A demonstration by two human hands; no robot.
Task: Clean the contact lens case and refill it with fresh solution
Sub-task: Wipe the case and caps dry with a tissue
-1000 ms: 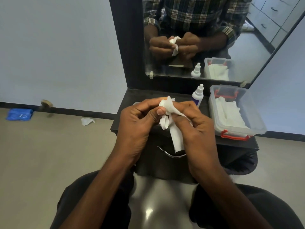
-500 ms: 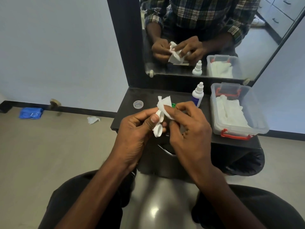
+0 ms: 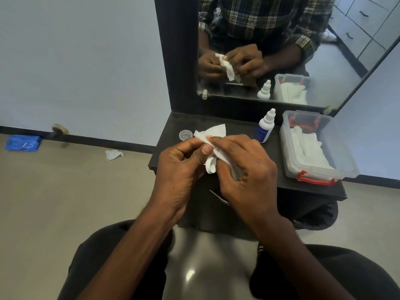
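Most of the contact lens case [image 3: 210, 166] is hidden: only a white rounded plastic rim shows, between the two hands, low in the fold of a white tissue [image 3: 213, 135]. Which well is exposed cannot be told. The left hand [image 3: 180, 167] grips the case, thumb pressed on the tissue edge; its other fingers curl under, out of sight. The right hand [image 3: 244, 169] pinches the soft, creased tissue against the case, its fingertips buried in the paper. The hands are together, touching through the tissue.

Just beyond the left hand lies a small clear round cap [image 3: 185, 134] on the dark, matte shelf [image 3: 311, 189]. Beyond the right hand stands a white dropper bottle [image 3: 265, 126] with a conical nozzle and a dark label, unreadable. Right of the right hand sits a clear plastic box [image 3: 344, 152] with red clasps, holding folded white tissues.
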